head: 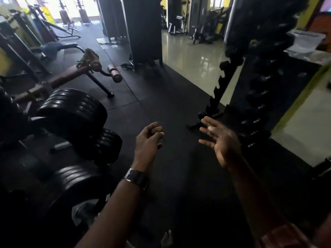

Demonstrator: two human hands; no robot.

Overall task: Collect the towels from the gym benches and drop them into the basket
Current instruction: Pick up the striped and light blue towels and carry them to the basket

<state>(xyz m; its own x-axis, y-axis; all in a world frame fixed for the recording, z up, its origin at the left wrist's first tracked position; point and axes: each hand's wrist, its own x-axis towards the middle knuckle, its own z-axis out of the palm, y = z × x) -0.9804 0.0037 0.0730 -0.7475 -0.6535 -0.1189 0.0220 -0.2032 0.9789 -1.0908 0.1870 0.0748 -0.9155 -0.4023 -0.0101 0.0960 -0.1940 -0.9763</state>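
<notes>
**Both hands free, next towel ahead**

The left hand hangs loosely curled and the right hand is spread; neither grip holds anything, presumably readied for a pickup. A crumpled olive cloth, likely a towel, lies on the brown counter ahead-left. No basket can be made out.

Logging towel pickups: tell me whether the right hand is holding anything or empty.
Empty. The right hand is open above the dark floor mat, with its fingers spread and its palm showing, and there is nothing in it.
</notes>
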